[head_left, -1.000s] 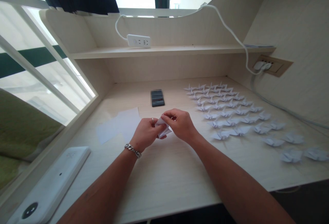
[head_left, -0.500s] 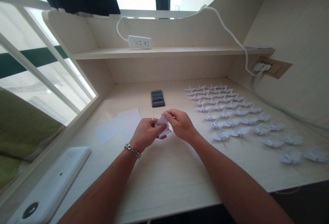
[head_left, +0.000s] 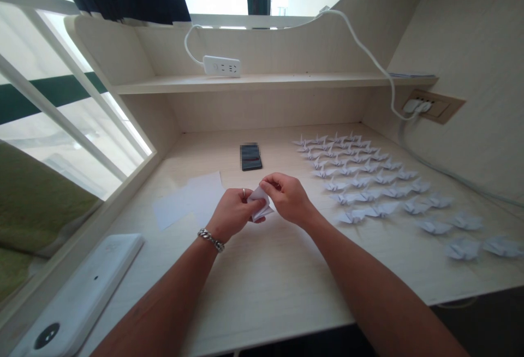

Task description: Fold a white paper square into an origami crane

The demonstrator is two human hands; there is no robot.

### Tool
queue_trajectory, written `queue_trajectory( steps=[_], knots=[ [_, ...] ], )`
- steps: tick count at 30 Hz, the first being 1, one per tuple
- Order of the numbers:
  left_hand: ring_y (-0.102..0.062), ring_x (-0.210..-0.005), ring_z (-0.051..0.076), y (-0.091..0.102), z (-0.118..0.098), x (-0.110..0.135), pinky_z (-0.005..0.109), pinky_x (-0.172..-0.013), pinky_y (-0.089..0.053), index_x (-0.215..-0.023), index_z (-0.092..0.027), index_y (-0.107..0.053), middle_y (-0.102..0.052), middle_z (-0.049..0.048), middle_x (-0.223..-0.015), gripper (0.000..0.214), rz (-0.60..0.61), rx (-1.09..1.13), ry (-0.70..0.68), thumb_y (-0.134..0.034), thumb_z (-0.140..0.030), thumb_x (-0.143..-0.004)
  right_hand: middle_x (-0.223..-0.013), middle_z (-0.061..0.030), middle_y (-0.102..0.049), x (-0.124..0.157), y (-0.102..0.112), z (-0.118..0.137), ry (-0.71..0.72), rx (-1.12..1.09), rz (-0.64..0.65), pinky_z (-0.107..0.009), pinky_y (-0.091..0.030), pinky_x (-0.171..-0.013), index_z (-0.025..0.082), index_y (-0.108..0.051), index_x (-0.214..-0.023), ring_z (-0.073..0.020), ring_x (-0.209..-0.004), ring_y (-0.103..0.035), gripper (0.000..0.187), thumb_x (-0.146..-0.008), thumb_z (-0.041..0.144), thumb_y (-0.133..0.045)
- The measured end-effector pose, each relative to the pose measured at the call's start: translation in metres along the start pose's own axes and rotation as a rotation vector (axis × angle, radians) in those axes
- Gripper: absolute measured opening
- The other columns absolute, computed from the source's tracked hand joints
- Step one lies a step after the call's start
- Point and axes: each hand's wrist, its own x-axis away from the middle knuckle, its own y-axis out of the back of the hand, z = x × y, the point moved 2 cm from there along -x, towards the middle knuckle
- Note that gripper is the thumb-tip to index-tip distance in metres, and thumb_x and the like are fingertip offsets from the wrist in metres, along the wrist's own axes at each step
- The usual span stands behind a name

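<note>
Both my hands meet over the middle of the pale wooden desk [head_left: 270, 280], pinching one small white folded paper [head_left: 259, 205]. My left hand [head_left: 231, 212], with a ring and a metal bracelet at the wrist, grips the paper's left side. My right hand [head_left: 288, 197] pinches its upper right edge with curled fingers. The paper is partly hidden between the fingers, held just above the desk.
Several white paper cranes [head_left: 368, 182] lie in rows on the right. Flat white sheets [head_left: 188, 198] lie to the left of my hands, a dark phone [head_left: 251, 156] behind them. A white device [head_left: 77, 297] sits at the front left. A power strip [head_left: 221, 65] rests on the shelf.
My fingers have shifted slightly on the folded paper; both hands stay in the same place over the desk.
</note>
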Motion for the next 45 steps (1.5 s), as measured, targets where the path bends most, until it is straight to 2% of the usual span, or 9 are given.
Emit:
queue_trajectory(
  steps=[8, 12, 16, 21, 26, 31, 36, 41, 45],
  knots=[
    [-0.061, -0.049, 0.012, 0.0016, 0.0027, -0.0024, 0.021, -0.047, -0.054, -0.057, -0.012, -0.062, -0.061, 0.0007, -0.051, 0.019, -0.014, 0.0, 0.026, -0.067, -0.023, -0.072, -0.082, -0.004, -0.068, -0.004, -0.001, -0.0088, -0.046, -0.159, -0.005, -0.027, -0.046, -0.069, 0.016, -0.065, -0.087, -0.0153, -0.075, -0.06, 0.024, -0.089, 0.034, -0.05],
    [-0.058, -0.048, 0.01, 0.0007, 0.003, -0.0017, 0.021, -0.049, -0.054, -0.055, -0.012, -0.06, -0.059, 0.0, -0.049, 0.022, 0.011, 0.021, 0.012, -0.067, -0.023, -0.072, -0.077, -0.0024, -0.067, -0.0018, 0.001, -0.0041, -0.012, -0.09, 0.008, -0.026, -0.045, -0.065, 0.016, -0.065, -0.082, -0.0147, -0.071, -0.059, 0.014, -0.081, 0.03, -0.061],
    [-0.061, -0.05, 0.012, 0.0005, 0.0023, -0.0016, 0.023, -0.05, -0.055, -0.057, -0.012, -0.061, -0.061, 0.0005, -0.05, 0.021, 0.012, 0.017, 0.009, -0.068, -0.024, -0.072, -0.069, -0.0001, -0.063, -0.0008, 0.0005, -0.0009, -0.038, -0.049, 0.022, -0.025, -0.041, -0.061, 0.016, -0.065, -0.075, -0.0131, -0.064, -0.055, 0.017, -0.084, 0.026, -0.055],
    [-0.062, -0.05, 0.013, 0.0014, 0.0045, -0.003, 0.023, -0.05, -0.056, -0.059, -0.012, -0.063, -0.062, 0.0015, -0.052, 0.02, 0.003, 0.021, 0.01, -0.068, -0.026, -0.072, -0.076, -0.002, -0.065, -0.0033, -0.0013, -0.0063, -0.059, -0.148, 0.01, -0.026, -0.044, -0.065, 0.016, -0.065, -0.081, -0.0143, -0.07, -0.058, 0.023, -0.089, 0.032, -0.049],
    [-0.058, -0.048, 0.011, 0.001, 0.0062, -0.0032, 0.023, -0.049, -0.056, -0.054, -0.012, -0.061, -0.06, 0.0007, -0.05, 0.024, 0.013, 0.028, 0.003, -0.07, -0.028, -0.07, -0.077, -0.0024, -0.066, -0.0018, 0.0005, -0.0049, -0.032, -0.11, 0.015, -0.026, -0.045, -0.065, 0.017, -0.065, -0.081, -0.0148, -0.072, -0.059, 0.016, -0.082, 0.031, -0.06],
    [-0.062, -0.05, 0.013, 0.0007, 0.0022, -0.0016, 0.022, -0.049, -0.055, -0.058, -0.012, -0.062, -0.061, 0.001, -0.051, 0.021, 0.016, 0.027, 0.011, -0.068, -0.027, -0.071, -0.067, 0.0005, -0.061, -0.0018, 0.0011, -0.0028, -0.045, -0.091, 0.038, -0.025, -0.04, -0.059, 0.016, -0.064, -0.074, -0.0127, -0.063, -0.053, 0.018, -0.085, 0.027, -0.054],
    [-0.061, -0.05, 0.012, 0.0012, 0.0028, -0.002, 0.022, -0.049, -0.055, -0.06, -0.011, -0.063, -0.063, 0.0017, -0.053, 0.018, -0.001, 0.042, 0.024, -0.068, -0.025, -0.071, -0.076, -0.002, -0.065, -0.005, -0.0022, -0.0097, -0.075, -0.182, 0.041, -0.026, -0.044, -0.065, 0.016, -0.064, -0.081, -0.0146, -0.071, -0.058, 0.024, -0.089, 0.033, -0.049],
    [-0.058, -0.048, 0.011, 0.0007, 0.0047, -0.0024, 0.023, -0.051, -0.056, -0.054, -0.012, -0.06, -0.059, 0.0003, -0.049, 0.023, 0.016, 0.05, 0.017, -0.069, -0.026, -0.07, -0.073, -0.0008, -0.063, -0.0029, -0.0007, -0.0073, -0.052, -0.124, 0.044, -0.026, -0.044, -0.063, 0.016, -0.063, -0.079, -0.0138, -0.068, -0.057, 0.017, -0.083, 0.032, -0.057],
    [-0.06, -0.049, 0.012, 0.001, 0.0041, -0.0023, 0.023, -0.05, -0.056, -0.058, -0.012, -0.062, -0.061, 0.0006, -0.051, 0.02, 0.008, 0.046, 0.019, -0.069, -0.026, -0.071, -0.072, -0.0005, -0.063, -0.0038, -0.0004, -0.0082, -0.056, -0.115, 0.044, -0.025, -0.043, -0.062, 0.017, -0.063, -0.078, -0.0134, -0.066, -0.056, 0.02, -0.086, 0.031, -0.052]
  ],
)
